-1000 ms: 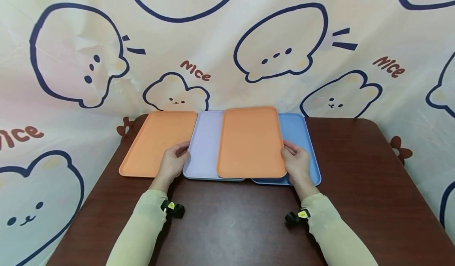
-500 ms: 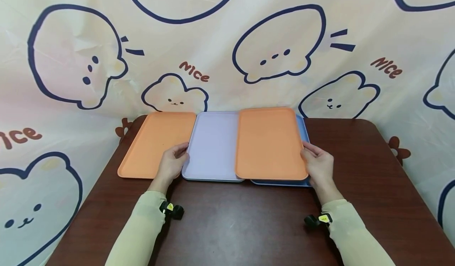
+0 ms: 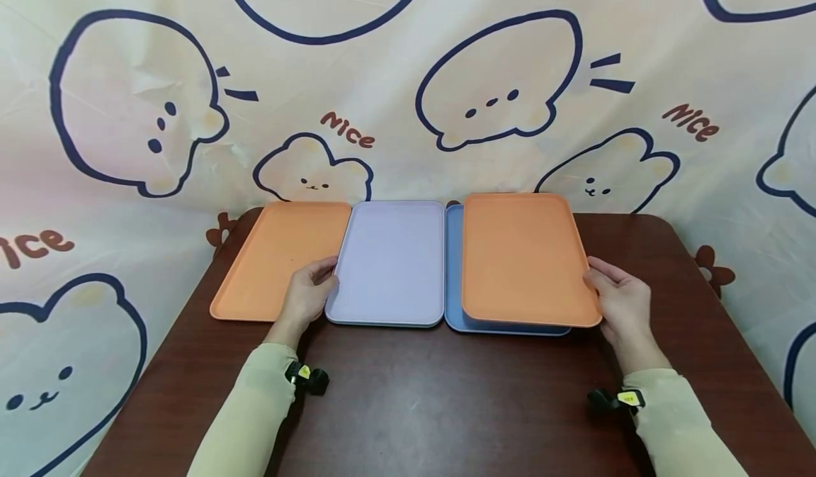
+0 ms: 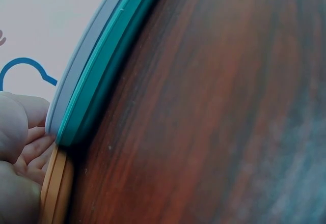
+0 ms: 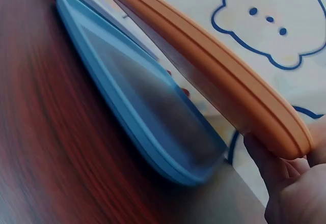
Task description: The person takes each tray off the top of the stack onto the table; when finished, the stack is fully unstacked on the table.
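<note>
My right hand (image 3: 626, 308) grips the right edge of an orange tray (image 3: 525, 261). In the right wrist view, this tray (image 5: 214, 66) hangs above a blue tray (image 5: 147, 89), with a gap between them and fingers under its edge. The orange tray covers most of the blue tray (image 3: 454, 278) in the head view. My left hand (image 3: 304, 296) holds the left edge of a lavender tray (image 3: 392, 264). Directly beneath the lavender one, a teal tray (image 4: 97, 89) shows in the left wrist view.
Another orange tray (image 3: 290, 257) lies at the left, partly under my left hand and forearm. The dark wooden table (image 3: 414, 399) extends toward me and to the right. A patterned cloth (image 3: 395, 94) hangs behind the table's far edge.
My right hand has carried the orange tray rightward, off the lavender tray and over the blue one. The lavender tray is now fully uncovered. My left hand has stayed at its edge.
</note>
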{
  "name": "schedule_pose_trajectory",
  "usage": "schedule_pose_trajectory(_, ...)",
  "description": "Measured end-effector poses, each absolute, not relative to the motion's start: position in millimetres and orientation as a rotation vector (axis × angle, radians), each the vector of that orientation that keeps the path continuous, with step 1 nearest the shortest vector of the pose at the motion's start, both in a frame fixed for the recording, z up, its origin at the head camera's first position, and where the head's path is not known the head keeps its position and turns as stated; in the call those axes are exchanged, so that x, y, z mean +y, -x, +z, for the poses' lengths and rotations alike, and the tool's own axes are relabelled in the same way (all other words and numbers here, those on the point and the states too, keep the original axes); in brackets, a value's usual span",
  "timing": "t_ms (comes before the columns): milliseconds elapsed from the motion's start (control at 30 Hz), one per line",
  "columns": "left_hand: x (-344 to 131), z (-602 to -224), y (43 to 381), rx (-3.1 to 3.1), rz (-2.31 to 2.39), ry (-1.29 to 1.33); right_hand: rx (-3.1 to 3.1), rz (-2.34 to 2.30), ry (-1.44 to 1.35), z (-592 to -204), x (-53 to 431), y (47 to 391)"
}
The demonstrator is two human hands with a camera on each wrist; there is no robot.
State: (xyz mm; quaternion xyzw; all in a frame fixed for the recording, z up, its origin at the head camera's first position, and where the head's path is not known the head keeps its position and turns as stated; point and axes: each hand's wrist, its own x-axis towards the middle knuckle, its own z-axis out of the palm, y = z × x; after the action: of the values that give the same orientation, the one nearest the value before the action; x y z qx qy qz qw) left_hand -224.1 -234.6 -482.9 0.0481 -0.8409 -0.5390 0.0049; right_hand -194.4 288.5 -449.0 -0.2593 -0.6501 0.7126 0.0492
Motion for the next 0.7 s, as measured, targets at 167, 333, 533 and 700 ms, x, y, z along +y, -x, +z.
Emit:
schedule_pose_trajectory(167, -235, -483, 224, -2.637, -1.678, -0.154, -1.962, 2.186, 0.840, -448, 309, 193)
schedule_pose_trajectory(333, -233, -482, 224, -2.628, -1.685, -0.132, -1.932, 2.207, 0.834, -448, 331, 189)
schedule_pose_trajectory(533, -233, -482, 224, -2.620, -1.690, -0.130, -1.913, 2.217, 0.868, -449, 356, 185)
schedule_pose_trajectory(700, -233, -483, 224, -2.631, -1.670, -0.134, -1.901, 2.203, 0.946, -449, 378, 184)
